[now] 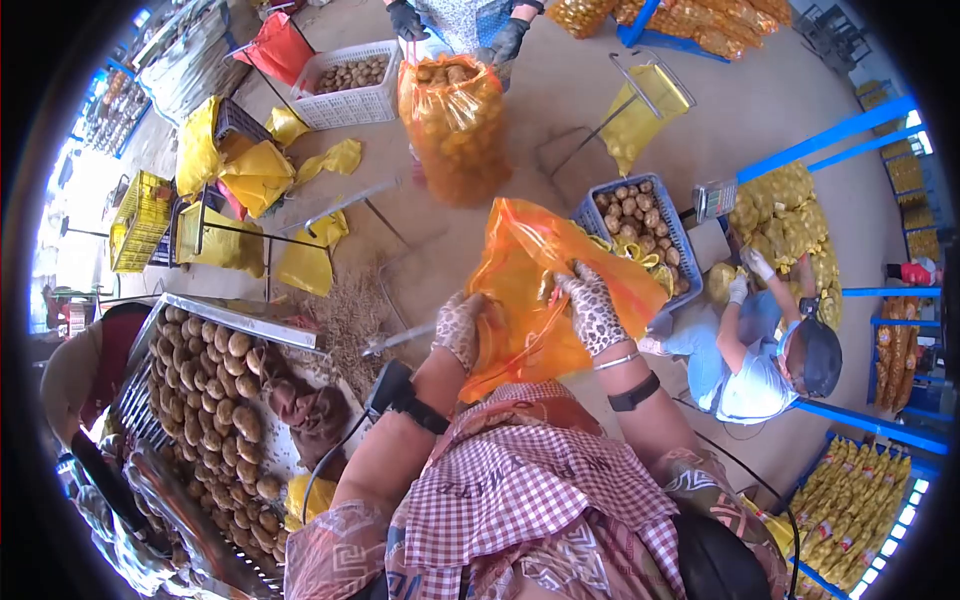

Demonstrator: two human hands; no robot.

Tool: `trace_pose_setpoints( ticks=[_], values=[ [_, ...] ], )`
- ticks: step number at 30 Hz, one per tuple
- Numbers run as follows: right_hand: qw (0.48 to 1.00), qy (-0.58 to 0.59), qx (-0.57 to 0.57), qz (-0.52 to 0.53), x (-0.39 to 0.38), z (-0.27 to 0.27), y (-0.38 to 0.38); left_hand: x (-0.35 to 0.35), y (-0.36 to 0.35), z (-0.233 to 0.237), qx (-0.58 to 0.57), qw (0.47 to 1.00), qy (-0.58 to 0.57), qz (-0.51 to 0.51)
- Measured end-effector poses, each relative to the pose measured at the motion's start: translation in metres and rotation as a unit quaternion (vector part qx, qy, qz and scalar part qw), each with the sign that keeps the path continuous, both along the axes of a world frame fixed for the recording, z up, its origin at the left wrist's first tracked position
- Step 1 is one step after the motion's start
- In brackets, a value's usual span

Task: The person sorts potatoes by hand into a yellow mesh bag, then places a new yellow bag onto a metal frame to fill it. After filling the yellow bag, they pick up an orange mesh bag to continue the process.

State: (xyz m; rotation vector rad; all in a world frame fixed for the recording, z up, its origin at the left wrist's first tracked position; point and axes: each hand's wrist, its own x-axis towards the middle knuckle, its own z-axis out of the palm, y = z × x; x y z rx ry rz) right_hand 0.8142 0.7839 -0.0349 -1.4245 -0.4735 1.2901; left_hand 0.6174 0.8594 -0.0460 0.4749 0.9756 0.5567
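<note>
An orange mesh bag [530,330] is stretched out in front of my body, its wide end spreading to the upper right. My left hand [460,328], in a spotted glove, grips the bag's left edge. My right hand [588,306], gloved the same way, has its fingers closed on the bag's upper right part. The bag looks limp, with no potatoes visible in it. Beyond it, a full orange bag of potatoes [458,135] stands on the floor, touched by a co-worker's dark-gloved hands.
Potatoes cover a slatted sorting table [232,325] at left. Crates of potatoes are the blue one [655,185] at right and the white one [365,108] at upper left. A co-worker [760,350] crouches at right. Metal stands hold yellow bags [640,118].
</note>
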Motion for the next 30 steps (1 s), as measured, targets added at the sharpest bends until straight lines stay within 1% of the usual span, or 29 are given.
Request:
trace_pose_setpoints(
  ticks=[1, 2, 3, 4, 5, 6, 7, 8, 9, 10, 11, 12, 13, 14, 15, 16, 17, 18, 19, 20, 21, 22, 24, 25, 26, 28, 29, 30],
  values=[
    [0.994, 0.046, 0.004, -0.102, 0.013, 0.002, 0.017, 0.003, 0.018, -0.004, -0.031, 0.999, 0.019, 0.021],
    [0.975, 0.092, 0.008, -0.2, 0.024, 0.006, 0.034, 0.003, 0.035, -0.01, -0.062, 0.996, 0.039, 0.045],
    [0.954, 0.147, -0.011, -0.262, 0.032, 0.018, 0.053, 0.001, 0.048, -0.039, -0.09, 0.99, 0.0, 0.113],
    [0.947, 0.182, -0.009, -0.265, 0.049, 0.015, 0.07, -0.01, 0.064, -0.087, -0.089, 0.989, 0.002, 0.122],
    [0.95, 0.153, -0.03, -0.272, 0.067, -0.002, 0.088, -0.027, 0.082, -0.142, 0.039, 0.996, 0.036, 0.067],
    [0.951, 0.124, -0.053, -0.278, 0.083, -0.019, 0.104, -0.041, 0.099, -0.169, 0.164, 0.984, 0.072, 0.01],
    [0.976, -0.016, -0.014, -0.218, 0.094, -0.021, 0.115, -0.045, 0.12, -0.169, 0.445, 0.847, 0.271, -0.111],
    [0.976, -0.154, 0.029, -0.151, 0.1, -0.022, 0.128, -0.058, 0.123, -0.163, 0.44, 0.848, 0.278, -0.104],
    [0.973, -0.059, 0.106, -0.198, 0.098, 0.005, 0.148, -0.071, 0.124, -0.154, 0.369, 0.877, 0.299, -0.072],
    [0.969, -0.134, 0.106, -0.176, 0.104, 0.004, 0.165, -0.081, 0.124, -0.146, 0.295, 0.901, 0.316, -0.039],
    [0.97, -0.172, 0.114, -0.132, 0.106, 0.01, 0.181, -0.082, 0.124, -0.146, 0.238, 0.93, 0.279, 0.014],
    [0.966, -0.21, 0.123, -0.089, 0.106, 0.019, 0.193, -0.084, 0.126, -0.15, 0.235, 0.93, 0.282, 0.022],
    [0.967, -0.21, 0.123, -0.08, 0.102, 0.027, 0.205, -0.084, 0.128, -0.156, 0.312, 0.908, 0.28, -0.011],
    [0.96, -0.24, 0.125, -0.071, 0.098, 0.035, 0.215, -0.082, 0.128, -0.162, 0.385, 0.88, 0.276, -0.043],
    [0.952, -0.271, 0.127, -0.061, 0.094, 0.041, 0.223, -0.056, 0.134, -0.083, 0.381, 0.736, 0.496, -0.26],
    [0.947, -0.283, 0.136, -0.066, 0.089, 0.048, 0.229, -0.054, 0.14, -0.091, 0.372, 0.742, 0.496, -0.256],
    [0.945, -0.273, 0.166, -0.075, 0.087, 0.052, 0.229, -0.053, 0.144, -0.106, 0.374, 0.859, 0.329, -0.12],
    [0.941, -0.262, 0.197, -0.086, 0.087, 0.053, 0.229, -0.05, 0.151, -0.106, 0.356, 0.923, 0.144, 0.023],
    [0.928, -0.266, 0.242, -0.094, 0.088, 0.053, 0.227, -0.05, 0.163, -0.105, 0.352, 0.925, 0.142, 0.024],
    [0.906, -0.285, 0.298, -0.097, 0.09, 0.048, 0.222, -0.048, 0.178, -0.082, 0.183, 0.973, 0.067, 0.12],
    [0.899, -0.291, 0.312, -0.097, 0.082, 0.057, 0.213, -0.045, 0.193, -0.065, 0.008, 0.978, -0.012, 0.21],
    [0.891, -0.297, 0.328, -0.096, 0.069, 0.069, 0.2, -0.04, 0.205, -0.058, 0.01, 0.978, -0.02, 0.209],
    [0.874, -0.438, 0.187, -0.092, 0.044, 0.074, 0.169, -0.028, 0.227, -0.05, 0.091, 0.953, -0.036, 0.287],
    [0.873, -0.473, 0.112, -0.033, 0.045, 0.056, 0.156, -0.023, 0.236, -0.06, 0.106, 0.947, -0.038, 0.302],
    [0.863, -0.504, 0.034, 0.025, 0.049, 0.023, 0.141, -0.022, 0.239, -0.067, 0.102, 0.944, -0.046, 0.309],
    [0.827, -0.548, -0.009, 0.124, 0.051, -0.054, 0.105, -0.025, 0.242, -0.085, 0.073, 0.952, 0.045, 0.294],
    [0.811, -0.543, -0.068, 0.208, 0.044, -0.078, 0.09, -0.029, 0.241, -0.099, 0.071, 0.951, 0.043, 0.297],
    [0.787, -0.53, -0.127, 0.291, 0.03, -0.094, 0.079, -0.035, 0.235, -0.115, 0.11, 0.928, 0.244, 0.258]
  ],
)
